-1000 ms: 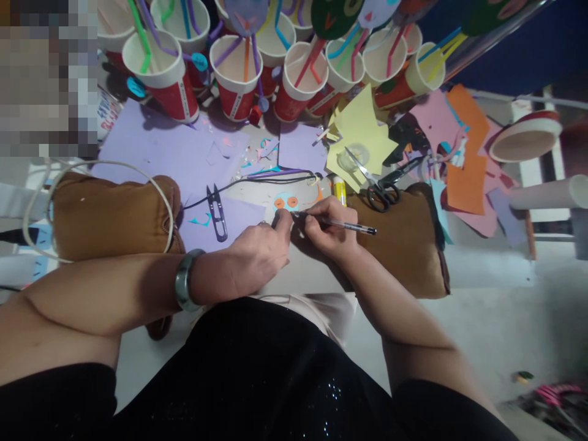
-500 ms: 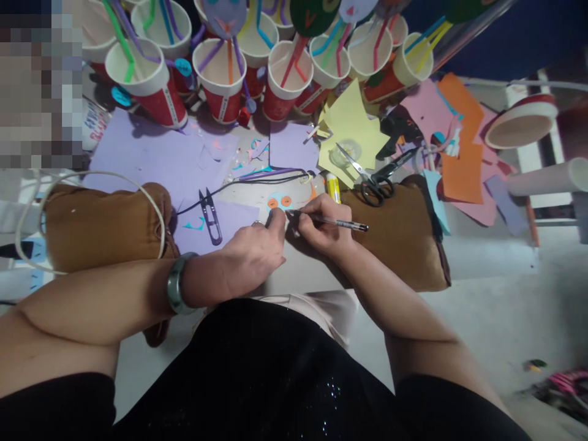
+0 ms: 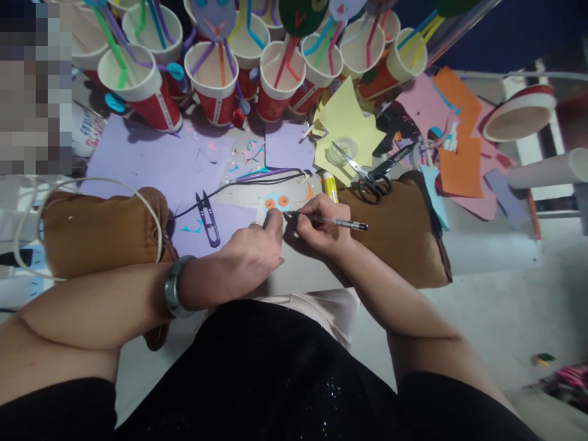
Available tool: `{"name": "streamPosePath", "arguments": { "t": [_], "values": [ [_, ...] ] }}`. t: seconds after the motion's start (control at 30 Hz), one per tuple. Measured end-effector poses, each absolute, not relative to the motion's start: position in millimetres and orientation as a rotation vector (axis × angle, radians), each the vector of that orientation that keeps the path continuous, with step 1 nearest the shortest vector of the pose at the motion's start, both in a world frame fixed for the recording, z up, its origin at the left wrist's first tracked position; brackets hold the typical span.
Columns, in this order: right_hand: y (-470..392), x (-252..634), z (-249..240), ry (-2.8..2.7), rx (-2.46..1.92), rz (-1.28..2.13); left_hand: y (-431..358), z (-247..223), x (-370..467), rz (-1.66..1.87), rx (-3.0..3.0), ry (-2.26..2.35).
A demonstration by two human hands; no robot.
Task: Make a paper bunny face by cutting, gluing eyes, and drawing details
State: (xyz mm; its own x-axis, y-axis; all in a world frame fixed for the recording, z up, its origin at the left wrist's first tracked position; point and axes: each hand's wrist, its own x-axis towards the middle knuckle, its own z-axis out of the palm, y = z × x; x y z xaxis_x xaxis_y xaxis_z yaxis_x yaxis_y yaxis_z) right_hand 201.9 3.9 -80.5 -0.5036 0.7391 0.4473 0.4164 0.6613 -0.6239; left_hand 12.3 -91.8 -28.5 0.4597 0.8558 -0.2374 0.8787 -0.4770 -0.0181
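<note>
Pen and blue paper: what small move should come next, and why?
Perhaps steady the blue paper with the left hand, whose fingers are at its lower edge, because the right hand holds the pen with its tip close by.

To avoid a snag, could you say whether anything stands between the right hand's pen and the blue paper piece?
Nothing visible: the right hand holds the pen with its tip beside the blue paper piece, near the left hand.

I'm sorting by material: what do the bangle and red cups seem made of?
Bangle: perhaps polished jade or glass, from its grey-green gleam. Red cups: likely smooth paper, from their printed walls and thick pale rims.
</note>
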Motion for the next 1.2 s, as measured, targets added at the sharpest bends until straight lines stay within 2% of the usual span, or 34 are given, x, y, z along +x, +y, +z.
{"name": "streamPosePath", "arguments": {
  "t": [0.9, 1.2],
  "values": [
    [3.4, 201.0, -81.6, -2.195, -0.989, 0.575, -89.8, -26.7, 12.8, -0.34, 2.598, 1.531],
    [7.3, 207.5, -91.7, -1.929, -0.868, 0.629, -72.7, -11.6, 6.2, -0.404, 2.443, 1.404]
  ]
}}
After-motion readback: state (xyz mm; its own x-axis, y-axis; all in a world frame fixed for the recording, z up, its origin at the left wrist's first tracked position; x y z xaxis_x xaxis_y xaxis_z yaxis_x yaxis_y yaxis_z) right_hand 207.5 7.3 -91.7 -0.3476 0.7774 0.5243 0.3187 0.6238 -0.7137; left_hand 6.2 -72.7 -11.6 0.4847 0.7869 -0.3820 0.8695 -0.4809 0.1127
